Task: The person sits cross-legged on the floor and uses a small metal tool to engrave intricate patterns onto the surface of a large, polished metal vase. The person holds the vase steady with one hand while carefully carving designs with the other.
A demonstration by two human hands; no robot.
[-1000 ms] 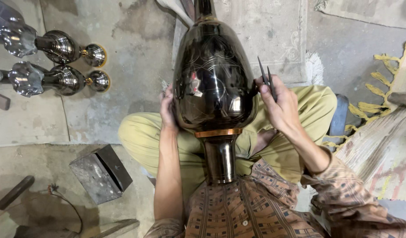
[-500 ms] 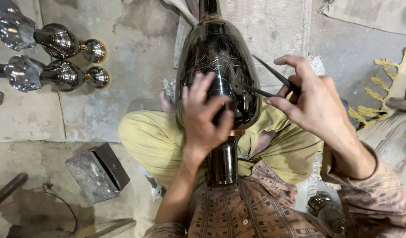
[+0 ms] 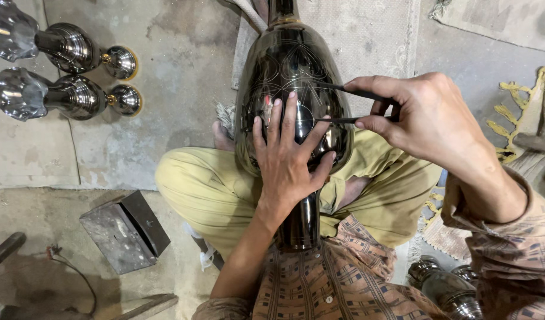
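Observation:
A large dark polished metal vase (image 3: 287, 71) with fine engraved lines lies across my lap, neck toward me. My left hand (image 3: 287, 157) presses flat on its belly, fingers spread. My right hand (image 3: 423, 121) pinches a thin two-legged metal divider (image 3: 343, 105) whose points rest on the vase surface just right of my left fingertips. I sit cross-legged in yellow trousers on a concrete floor.
Two shiny metal vases (image 3: 59, 71) lie on the floor at the upper left. A grey metal block (image 3: 123, 231) sits at the lower left. More metal pieces (image 3: 444, 284) lie at the lower right. A fringed mat (image 3: 521, 112) is on the right.
My left hand came from the vase's left side onto its front and now lies flat. My right hand brought the divider down so its points touch the vase.

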